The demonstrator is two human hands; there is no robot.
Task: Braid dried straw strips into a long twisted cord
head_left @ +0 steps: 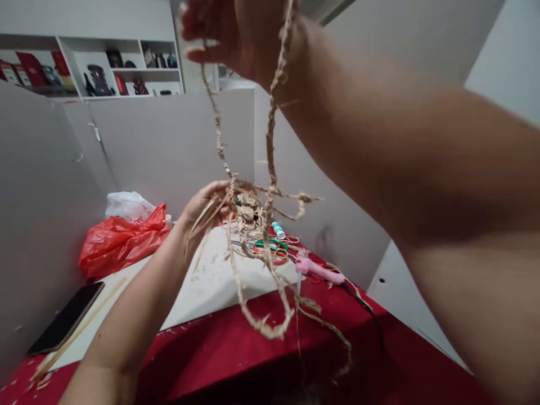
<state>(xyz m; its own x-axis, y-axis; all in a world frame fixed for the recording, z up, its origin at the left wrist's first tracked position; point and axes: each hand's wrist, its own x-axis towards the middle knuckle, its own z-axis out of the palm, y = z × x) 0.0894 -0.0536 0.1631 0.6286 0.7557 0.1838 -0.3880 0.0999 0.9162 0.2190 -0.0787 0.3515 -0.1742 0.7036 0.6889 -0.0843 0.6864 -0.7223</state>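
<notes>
My right hand (230, 36) is raised at the top edge, blurred and partly cut off, its fingers closed on a twisted straw cord (272, 124). The cord hangs in two lengths below it, and a loop droops in front of the table's edge. Lower down, my left hand (211, 202) has its fingers closed around loose straw strands (205, 216), beside the knotted middle of the cord; its fingertips are partly hidden. Behind the hanging cord is a knotted straw bundle (247, 214). Several loose ends stick out to the right.
On the red cloth (202, 360) lies a white board (202, 281). Scissors (274, 247), a glue stick (278, 229) and a corded pink glue gun (318, 270) are behind the cord. A phone (67, 318) and red plastic bag (124, 239) lie left; grey partitions (169, 135) surround the table.
</notes>
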